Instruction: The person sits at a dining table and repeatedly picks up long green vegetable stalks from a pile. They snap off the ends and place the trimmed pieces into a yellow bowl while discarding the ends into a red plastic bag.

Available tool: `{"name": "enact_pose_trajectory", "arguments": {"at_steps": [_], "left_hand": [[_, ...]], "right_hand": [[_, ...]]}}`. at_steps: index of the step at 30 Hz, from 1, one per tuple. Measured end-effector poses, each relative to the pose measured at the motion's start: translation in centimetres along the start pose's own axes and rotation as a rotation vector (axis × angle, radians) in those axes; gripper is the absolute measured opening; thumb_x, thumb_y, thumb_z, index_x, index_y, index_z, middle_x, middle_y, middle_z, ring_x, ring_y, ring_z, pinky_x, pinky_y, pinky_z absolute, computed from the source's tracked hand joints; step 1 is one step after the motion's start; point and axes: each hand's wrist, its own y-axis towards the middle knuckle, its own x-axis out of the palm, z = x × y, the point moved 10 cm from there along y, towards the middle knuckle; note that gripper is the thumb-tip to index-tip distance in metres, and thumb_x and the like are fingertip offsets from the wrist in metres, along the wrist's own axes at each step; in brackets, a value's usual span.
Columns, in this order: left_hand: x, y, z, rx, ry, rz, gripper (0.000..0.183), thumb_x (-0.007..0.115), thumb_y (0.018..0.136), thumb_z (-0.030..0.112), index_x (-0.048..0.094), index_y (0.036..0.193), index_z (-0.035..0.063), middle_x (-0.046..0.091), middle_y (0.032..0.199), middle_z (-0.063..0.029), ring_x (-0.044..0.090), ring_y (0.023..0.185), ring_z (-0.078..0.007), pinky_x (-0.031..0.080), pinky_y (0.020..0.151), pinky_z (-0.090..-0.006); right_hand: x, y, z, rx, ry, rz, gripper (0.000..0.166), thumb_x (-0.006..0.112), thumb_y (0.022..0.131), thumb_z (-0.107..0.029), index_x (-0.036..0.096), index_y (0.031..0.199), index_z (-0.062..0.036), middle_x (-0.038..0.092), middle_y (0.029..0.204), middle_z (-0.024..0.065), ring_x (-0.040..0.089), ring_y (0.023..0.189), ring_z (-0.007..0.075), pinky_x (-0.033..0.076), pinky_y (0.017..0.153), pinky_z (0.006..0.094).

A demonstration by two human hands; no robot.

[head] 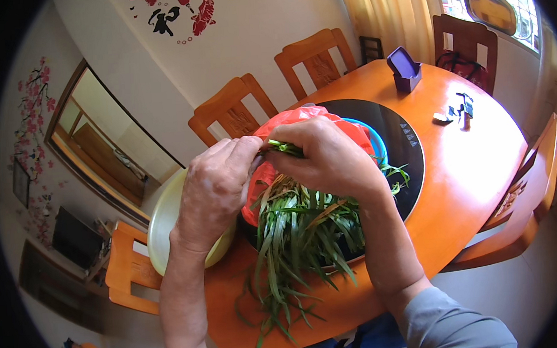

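Short cut-looking ends of green stalks (284,147) stick out of my right hand (327,156), whose fingers are curled around them. My left hand (215,190) meets it from the left, thumb and fingers pinched at the same stalks; the exact fingertip contact is hidden. Below both hands lies a thick pile of long, narrow green leaves (306,229), some yellowed, which droops over the near side of the table. A red plastic bag (294,118) lies behind and partly under the greens. The rim of a blue basin (378,141) shows to its right.
A pale yellow basin (164,229) stands left of my left hand. Beneath the bag is a round black glass panel (409,166) on the wooden table (452,201). Farther back are an open purple box (406,75) and a black strapped item (463,110). Wooden chairs (236,109) surround the table.
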Motion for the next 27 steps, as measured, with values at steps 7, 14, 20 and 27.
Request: {"name": "enact_pose_trajectory", "arguments": {"at_steps": [7, 14, 20, 27], "left_hand": [[-0.7, -0.3, 0.9, 0.013, 0.121, 0.037, 0.019, 0.070, 0.079, 0.003, 0.060, 0.095, 0.0042, 0.058, 0.075, -0.0106, 0.061, 0.070, -0.0301, 0.051, 0.062, -0.0433], [-3.1, -2.8, 1.3, -0.128, -0.086, 0.223, 0.017, 0.076, 0.084, -0.006, 0.063, 0.092, 0.0006, 0.059, 0.076, -0.0140, 0.058, 0.068, -0.0322, 0.045, 0.061, -0.0419], [-0.4, -18.3, -4.1, -0.723, -0.193, -0.131, 0.012, 0.075, 0.087, 0.000, 0.070, 0.098, -0.0016, 0.071, 0.087, -0.0164, 0.067, 0.074, -0.0311, 0.054, 0.070, -0.0387], [2.8, -22.2, -3.5, -0.706, -0.217, -0.337, 0.020, 0.076, 0.089, 0.010, 0.074, 0.106, -0.0005, 0.073, 0.094, -0.0184, 0.071, 0.084, -0.0343, 0.056, 0.077, -0.0402]], "right_hand": [[-0.3, 0.5, -0.8, -0.058, -0.018, 0.192, 0.012, 0.069, 0.077, -0.002, 0.058, 0.077, 0.0032, 0.048, 0.064, 0.0177, 0.045, 0.055, 0.0289, 0.044, 0.056, 0.0374], [-3.7, -0.7, 1.2, 0.108, 0.163, 0.489, 0.007, 0.064, 0.092, -0.002, 0.066, 0.089, 0.0033, 0.063, 0.071, 0.0041, 0.054, 0.065, 0.0070, 0.046, 0.058, 0.0269], [-9.6, -2.3, 4.0, 0.150, 0.362, 0.727, 0.017, 0.062, 0.105, -0.014, 0.066, 0.099, 0.0017, 0.064, 0.077, 0.0024, 0.060, 0.071, 0.0092, 0.050, 0.068, 0.0257], [-11.0, -3.5, 3.8, 0.093, 0.394, 0.872, 0.022, 0.065, 0.107, -0.022, 0.064, 0.099, -0.0006, 0.063, 0.076, 0.0004, 0.056, 0.070, 0.0062, 0.048, 0.065, 0.0238]]}}
